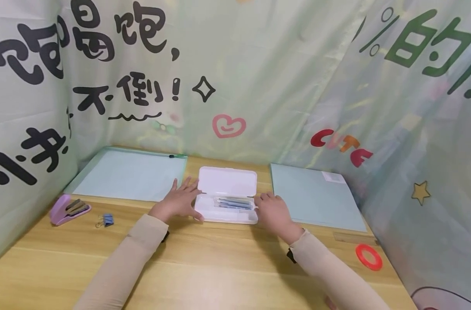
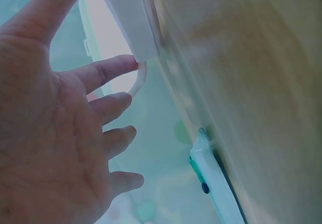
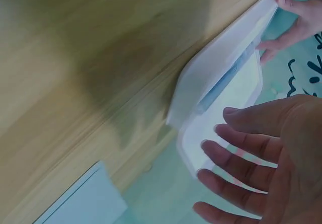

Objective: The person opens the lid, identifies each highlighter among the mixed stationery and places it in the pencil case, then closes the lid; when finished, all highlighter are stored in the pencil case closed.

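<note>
A white pencil case (image 1: 227, 181) lies with its lid raised at the middle of the table. In its tray sit several blue and grey pens (image 1: 235, 203), apparently in a clear sleeve. My left hand (image 1: 177, 202) spreads its fingers along the case's left side, with the thumb by the front corner. In the left wrist view, one fingertip (image 2: 130, 61) meets the case's edge. At the other end, my right hand (image 1: 273, 213) is beside the case's right side. Its fingers are loosely bent and hold nothing in the right wrist view; contact there is unclear.
Pale blue folders (image 1: 131, 176) lie at the back left, with another folder (image 1: 313, 196) at the back right. A purple case (image 1: 61, 210) with dark pieces and a blue binder clip (image 1: 108, 219) lie left. A red ring (image 1: 369, 257) lies right. Printed curtains (image 1: 258, 86) border the table.
</note>
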A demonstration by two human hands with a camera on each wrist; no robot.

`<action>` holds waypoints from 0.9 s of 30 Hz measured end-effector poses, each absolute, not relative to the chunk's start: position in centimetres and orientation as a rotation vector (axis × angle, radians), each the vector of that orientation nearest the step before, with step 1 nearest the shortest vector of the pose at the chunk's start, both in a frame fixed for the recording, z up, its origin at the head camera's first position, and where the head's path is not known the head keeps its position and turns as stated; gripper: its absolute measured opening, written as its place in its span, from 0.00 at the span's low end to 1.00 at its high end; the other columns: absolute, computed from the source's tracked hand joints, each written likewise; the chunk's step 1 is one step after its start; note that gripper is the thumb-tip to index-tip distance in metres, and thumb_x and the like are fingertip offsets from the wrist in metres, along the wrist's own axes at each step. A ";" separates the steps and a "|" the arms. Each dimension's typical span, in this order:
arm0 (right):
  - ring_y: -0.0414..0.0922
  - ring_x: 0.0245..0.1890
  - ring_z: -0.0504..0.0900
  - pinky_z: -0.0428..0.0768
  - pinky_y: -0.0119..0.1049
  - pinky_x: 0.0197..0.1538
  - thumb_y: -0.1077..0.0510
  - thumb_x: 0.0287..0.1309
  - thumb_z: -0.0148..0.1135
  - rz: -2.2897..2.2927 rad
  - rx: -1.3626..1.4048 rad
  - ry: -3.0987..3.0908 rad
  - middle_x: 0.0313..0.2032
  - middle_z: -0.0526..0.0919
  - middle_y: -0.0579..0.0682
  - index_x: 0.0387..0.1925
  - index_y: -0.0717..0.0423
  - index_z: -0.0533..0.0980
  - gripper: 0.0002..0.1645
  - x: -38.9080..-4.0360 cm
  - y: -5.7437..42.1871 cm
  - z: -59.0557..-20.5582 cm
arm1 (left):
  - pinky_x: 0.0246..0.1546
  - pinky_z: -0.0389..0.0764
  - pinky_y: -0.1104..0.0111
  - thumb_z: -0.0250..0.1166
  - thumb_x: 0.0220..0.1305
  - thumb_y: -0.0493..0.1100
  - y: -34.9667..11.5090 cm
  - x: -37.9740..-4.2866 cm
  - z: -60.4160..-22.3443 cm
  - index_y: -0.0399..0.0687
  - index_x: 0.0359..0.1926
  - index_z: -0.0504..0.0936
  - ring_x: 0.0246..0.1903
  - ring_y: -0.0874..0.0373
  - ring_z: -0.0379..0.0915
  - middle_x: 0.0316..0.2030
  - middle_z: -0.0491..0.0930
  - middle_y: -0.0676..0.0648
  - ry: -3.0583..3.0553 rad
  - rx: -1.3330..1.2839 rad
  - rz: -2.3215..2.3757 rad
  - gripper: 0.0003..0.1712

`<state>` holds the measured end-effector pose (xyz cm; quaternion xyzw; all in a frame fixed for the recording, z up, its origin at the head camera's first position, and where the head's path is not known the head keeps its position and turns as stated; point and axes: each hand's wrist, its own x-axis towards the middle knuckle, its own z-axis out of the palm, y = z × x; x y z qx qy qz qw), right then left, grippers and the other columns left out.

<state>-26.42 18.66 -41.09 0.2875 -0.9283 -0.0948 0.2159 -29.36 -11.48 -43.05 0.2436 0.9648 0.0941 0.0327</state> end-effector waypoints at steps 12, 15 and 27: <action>0.45 0.21 0.67 0.68 0.38 0.19 0.54 0.49 0.60 -0.245 0.434 -2.993 0.19 0.69 0.46 0.21 0.53 0.71 0.09 -24.0 25.1 -39.3 | 0.53 0.23 0.45 0.59 0.32 0.74 -11.3 -29.3 -42.5 0.48 0.62 0.60 0.63 0.48 0.22 0.65 0.39 0.44 2.944 0.743 0.313 0.57; 0.45 0.18 0.66 0.66 0.39 0.18 0.54 0.51 0.56 -0.243 0.315 -3.118 0.17 0.68 0.47 0.19 0.54 0.69 0.11 -23.3 26.4 -39.0 | 0.53 0.22 0.45 0.58 0.32 0.75 -11.3 -29.4 -42.6 0.48 0.62 0.60 0.63 0.49 0.21 0.66 0.39 0.44 2.943 0.739 0.302 0.58; 0.43 0.15 0.67 0.65 0.37 0.15 0.39 0.45 0.57 -0.199 0.048 -3.301 0.12 0.68 0.47 0.09 0.51 0.68 0.24 -21.4 29.1 -39.7 | 0.53 0.23 0.44 0.59 0.33 0.74 -11.3 -29.3 -42.4 0.47 0.62 0.60 0.63 0.47 0.22 0.65 0.39 0.43 2.935 0.763 0.321 0.57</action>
